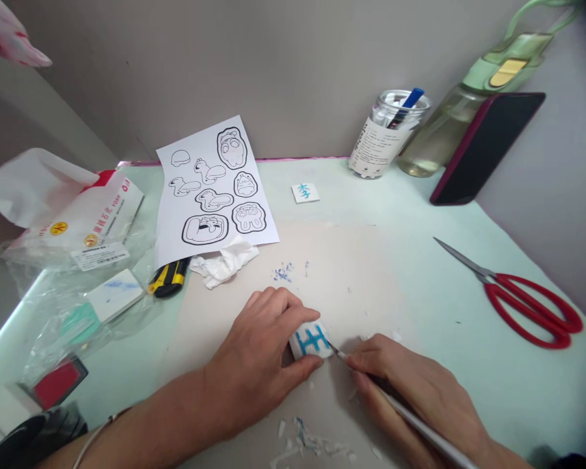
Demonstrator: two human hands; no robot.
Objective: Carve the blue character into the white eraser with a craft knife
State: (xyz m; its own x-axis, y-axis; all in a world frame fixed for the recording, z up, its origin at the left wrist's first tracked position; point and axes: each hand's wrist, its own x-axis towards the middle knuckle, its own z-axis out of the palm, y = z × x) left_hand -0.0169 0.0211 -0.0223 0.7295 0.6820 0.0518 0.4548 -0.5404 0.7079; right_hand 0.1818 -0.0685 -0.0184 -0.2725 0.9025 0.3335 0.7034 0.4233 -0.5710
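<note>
Between the thumb and fingers of my left hand is a small white carving block with a blue character on its top. My right hand grips a slim craft knife like a pen. The knife's tip touches or nearly touches the block's right edge. Both hands rest over a pale sheet. White and blue shavings lie on it near me, and blue crumbs lie beyond my left hand.
Red-handled scissors lie right. Behind stand a jar of pens, a bottle and a phone. A second block sits farther back. Left are a printed sheet, tissue, a utility knife and a red ink pad.
</note>
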